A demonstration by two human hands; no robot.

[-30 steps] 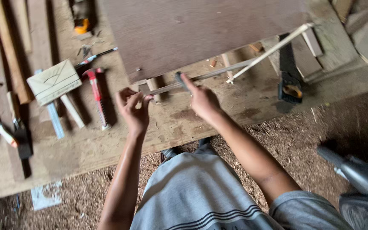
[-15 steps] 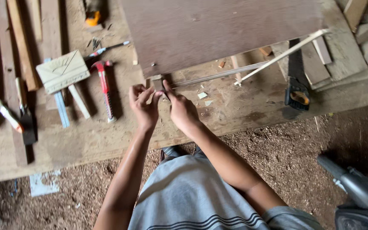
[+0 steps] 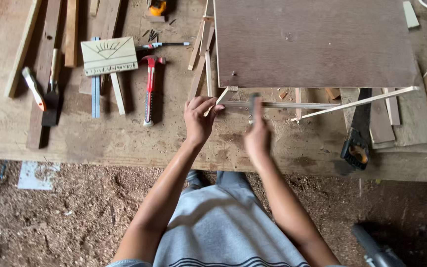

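Observation:
My left hand (image 3: 198,118) pinches the left end of a thin wooden strip (image 3: 282,105). The strip lies across the workbench (image 3: 124,143), just in front of a large dark brown board (image 3: 312,44). My right hand (image 3: 258,136) is blurred by motion beside the strip. It grips a small dark tool (image 3: 254,101) that points up toward the strip; I cannot make out what kind. A second pale strip (image 3: 357,103) slants from under the board's near right corner.
A red-handled hammer (image 3: 149,86), a carved wooden block (image 3: 108,55) and a metal ruler (image 3: 95,96) lie to the left, with planks beyond. A black-handled hand saw (image 3: 357,143) lies to the right. Sawdust covers the floor (image 3: 65,212). A power tool (image 3: 376,252) shows at bottom right.
My right hand pulled back from my left and moved right along the strip, now blurred. My left hand stayed on the strip's end. The camera view shifted.

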